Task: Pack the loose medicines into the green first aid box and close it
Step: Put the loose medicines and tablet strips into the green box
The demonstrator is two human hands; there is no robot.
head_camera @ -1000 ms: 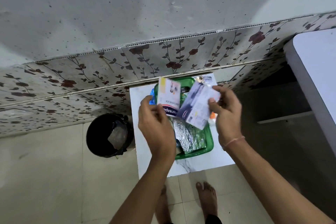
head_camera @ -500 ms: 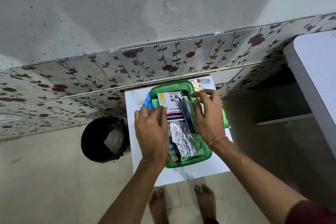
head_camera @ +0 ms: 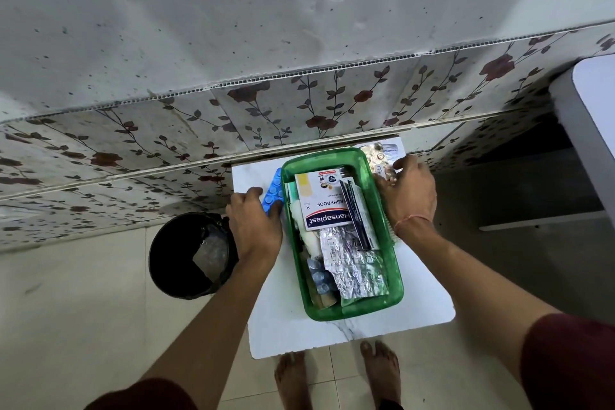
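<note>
The green first aid box point(head_camera: 396, 280) stands open on a small white table point(head_camera: 422, 316). Inside lie a white Hansaplast plaster box point(head_camera: 324, 201), a dark sachet, silver blister strips point(head_camera: 352, 263) and blue pills. My left hand point(head_camera: 254, 221) rests on the table left of the box, fingers on a blue blister pack point(head_camera: 271, 191). My right hand point(head_camera: 407, 191) lies at the box's right rim, fingers spread over silver and gold blister strips point(head_camera: 377, 155) at the table's far right corner. Whether either hand grips its pack is unclear.
A black waste bin point(head_camera: 189, 255) stands on the tiled floor left of the table. A flower-patterned wall panel point(head_camera: 299, 110) runs just behind the table. A white surface point(head_camera: 592, 103) juts in at the right edge. My bare feet show below the table's near edge.
Both hands put the plaster box and the dark sachet into the green box and let go. The left hand moved out to the blue pack, the right hand to the strips at the far right.
</note>
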